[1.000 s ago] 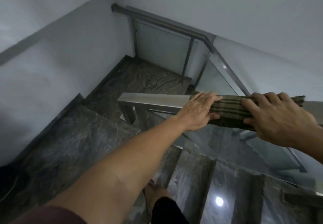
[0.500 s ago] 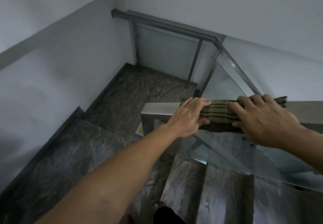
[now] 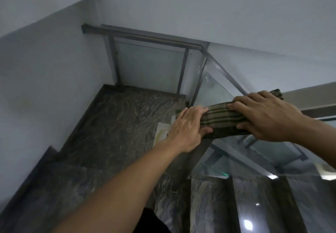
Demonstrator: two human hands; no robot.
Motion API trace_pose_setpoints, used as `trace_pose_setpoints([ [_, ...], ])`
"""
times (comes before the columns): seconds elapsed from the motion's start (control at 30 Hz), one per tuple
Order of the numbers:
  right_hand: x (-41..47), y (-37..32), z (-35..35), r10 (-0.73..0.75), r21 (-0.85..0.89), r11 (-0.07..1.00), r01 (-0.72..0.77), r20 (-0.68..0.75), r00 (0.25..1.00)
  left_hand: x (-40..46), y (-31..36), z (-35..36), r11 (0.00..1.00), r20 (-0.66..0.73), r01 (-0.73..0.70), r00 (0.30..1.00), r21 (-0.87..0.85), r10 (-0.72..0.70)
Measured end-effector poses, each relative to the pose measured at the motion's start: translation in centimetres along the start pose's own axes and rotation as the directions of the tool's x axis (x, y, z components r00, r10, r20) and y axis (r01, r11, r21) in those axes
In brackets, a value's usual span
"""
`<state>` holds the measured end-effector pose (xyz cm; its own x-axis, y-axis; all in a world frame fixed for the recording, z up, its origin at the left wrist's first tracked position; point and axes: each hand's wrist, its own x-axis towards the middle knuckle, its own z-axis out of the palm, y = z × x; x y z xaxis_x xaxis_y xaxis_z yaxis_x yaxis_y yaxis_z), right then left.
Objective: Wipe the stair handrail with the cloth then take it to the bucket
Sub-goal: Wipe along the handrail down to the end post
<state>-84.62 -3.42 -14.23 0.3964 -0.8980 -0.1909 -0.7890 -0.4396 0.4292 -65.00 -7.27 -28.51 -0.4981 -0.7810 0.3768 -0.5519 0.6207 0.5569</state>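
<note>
A folded olive cloth with dark stripes is wrapped over the left end of the flat metal handrail. My left hand grips the cloth's left end, covering the rail's tip. On the cloth's right part rests my right hand, fingers curled over the top, thumb below. A corner of the cloth sticks out behind the right hand. The bare rail runs off to the right edge. No bucket is in view.
Dark marble steps descend under the glass balustrade panel below the rail. A marble landing lies to the left, with a pale sheet of paper on it. A second metal railing stands at the landing's far side. Grey walls enclose the stairwell.
Both hands have slid the cloth leftward along the rail to its end; the bare rail tip seen earlier is now covered. The view has tilted up and left.
</note>
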Motion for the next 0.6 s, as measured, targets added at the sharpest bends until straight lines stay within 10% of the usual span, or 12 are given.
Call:
trace_pose_setpoints([
  [0.37,-0.1,-7.2,3.0,0.493,0.031,0.87,-0.492,-0.097,0.865,-1.2,-6.2,-1.6,0.958,0.251,-0.285,0.931,0.038,0.266],
  [0.6,2.8,-10.8,2.2,0.603,0.047,0.793,-0.607,0.076,0.794,-0.8,-11.8,-2.3,0.91,0.377,-0.366,0.829,-0.193,0.413],
])
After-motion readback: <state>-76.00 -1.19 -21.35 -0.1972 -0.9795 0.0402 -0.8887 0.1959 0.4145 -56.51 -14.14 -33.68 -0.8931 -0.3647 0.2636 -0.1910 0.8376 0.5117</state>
